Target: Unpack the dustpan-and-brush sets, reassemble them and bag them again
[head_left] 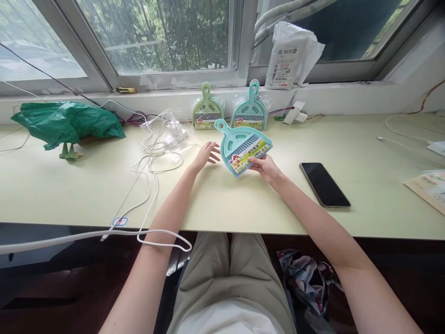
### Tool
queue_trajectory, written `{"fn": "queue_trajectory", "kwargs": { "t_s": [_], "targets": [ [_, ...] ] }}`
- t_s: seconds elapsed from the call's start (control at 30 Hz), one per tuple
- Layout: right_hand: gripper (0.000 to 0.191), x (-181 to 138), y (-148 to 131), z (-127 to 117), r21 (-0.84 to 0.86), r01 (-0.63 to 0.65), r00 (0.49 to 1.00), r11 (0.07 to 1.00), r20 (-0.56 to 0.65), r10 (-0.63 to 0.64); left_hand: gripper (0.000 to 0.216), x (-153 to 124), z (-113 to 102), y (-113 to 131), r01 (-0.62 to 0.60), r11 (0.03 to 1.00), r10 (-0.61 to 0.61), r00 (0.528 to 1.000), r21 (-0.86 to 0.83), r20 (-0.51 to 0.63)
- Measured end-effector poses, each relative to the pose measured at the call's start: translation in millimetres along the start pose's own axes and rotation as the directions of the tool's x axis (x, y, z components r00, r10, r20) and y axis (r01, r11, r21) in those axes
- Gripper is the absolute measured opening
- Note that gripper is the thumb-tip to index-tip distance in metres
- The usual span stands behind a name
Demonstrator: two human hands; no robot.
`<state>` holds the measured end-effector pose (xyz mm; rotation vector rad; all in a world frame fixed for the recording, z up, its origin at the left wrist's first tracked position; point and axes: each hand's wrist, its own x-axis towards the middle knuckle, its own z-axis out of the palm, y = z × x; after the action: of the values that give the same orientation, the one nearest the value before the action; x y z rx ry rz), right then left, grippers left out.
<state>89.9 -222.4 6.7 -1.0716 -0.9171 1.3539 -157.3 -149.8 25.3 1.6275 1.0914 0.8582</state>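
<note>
My right hand (266, 168) grips a light-blue dustpan and brush set (239, 144) by its lower right edge, thumb over the printed label. The set is tilted above the table, its looped handle pointing up and left. Just left of it is my left hand (206, 157), fingers apart and holding nothing. Behind, a green dustpan set (207, 105) and another blue dustpan set (251, 107), both in clear wrap, lean upright against the wall below the window.
White cables (149, 157) sprawl across the left of the pale table (222, 208). A green plastic bag (69, 121) lies at the far left. On the right is a black phone (325, 184). A wrapped package (290, 58) stands on the sill, near a yellow cutter (125, 90).
</note>
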Motion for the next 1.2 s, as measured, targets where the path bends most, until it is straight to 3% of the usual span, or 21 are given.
{"fn": "queue_trajectory", "kwargs": {
  "t_s": [0.07, 0.13, 0.2, 0.3, 0.37, 0.5, 0.6, 0.73, 0.9, 1.07, 1.2],
  "targets": [
    [0.021, 0, 0, 0, -0.002, -0.007, 1.0, 1.0, -0.006, 0.007, 0.031, -1, -10, -3, -0.026, 0.926, 0.095, 0.982, 0.377, -0.165],
    [0.02, 0, 0, 0, -0.004, -0.011, 1.0, 1.0, -0.011, 0.011, 0.023, -3, -21, -7, -0.008, 0.732, 0.234, 0.942, 0.681, -0.24],
    [0.02, 1, 0, 0, -0.004, -0.013, 1.0, 1.0, -0.011, 0.012, 0.033, -5, -32, -12, 0.044, 0.568, 0.319, 0.908, 0.822, -0.27],
    [0.023, 2, 2, -1, -0.001, -0.016, 1.0, 1.0, 0.006, 0.016, 0.055, -6, -50, -23, 0.162, 0.473, 0.333, 0.877, 0.866, -0.345],
    [0.024, 2, 4, -2, -0.001, -0.02, 1.0, 1.0, 0.024, 0.02, 0.063, -4, -60, -32, 0.247, 0.472, 0.252, 0.882, 0.846, -0.398],
    [0.023, 3, 6, -2, -0.013, -0.035, 0.999, 0.999, 0.038, 0.035, 0.059, 0, -72, -45, 0.349, 0.468, 0.088, 0.896, 0.812, -0.436],
    [0.022, 2, 6, -1, -0.011, -0.044, 0.999, 0.999, 0.022, 0.044, 0.052, 2, -70, -43, 0.272, 0.446, 0.125, 0.924, 0.853, -0.36],
    [0.021, 0, 4, 1, -0.004, -0.05, 0.999, 0.999, -0.011, 0.05, 0.045, 2, -56, -34, 0.025, 0.469, 0.22, 0.965, 0.883, -0.144],
    [0.016, -1, -1, 1, -0.001, -0.067, 0.996, 0.998, -0.055, 0.067, 0.047, 1, -38, -25, -0.205, 0.518, 0.311, 0.95, 0.83, 0.04],
    [0.017, -1, -3, -1, 0.002, -0.078, 0.992, 0.997, -0.099, 0.078, 0.045, 0, -37, -17, -0.202, 0.585, 0.282, 0.959, 0.786, 0.037],
    [0.017, -1, -3, -1, -0.014, -0.09, 0.991, 0.996, -0.097, 0.088, 0.041, 1, -29, -11, -0.081, 0.694, 0.198, 0.977, 0.716, -0.082]
  ]
}}
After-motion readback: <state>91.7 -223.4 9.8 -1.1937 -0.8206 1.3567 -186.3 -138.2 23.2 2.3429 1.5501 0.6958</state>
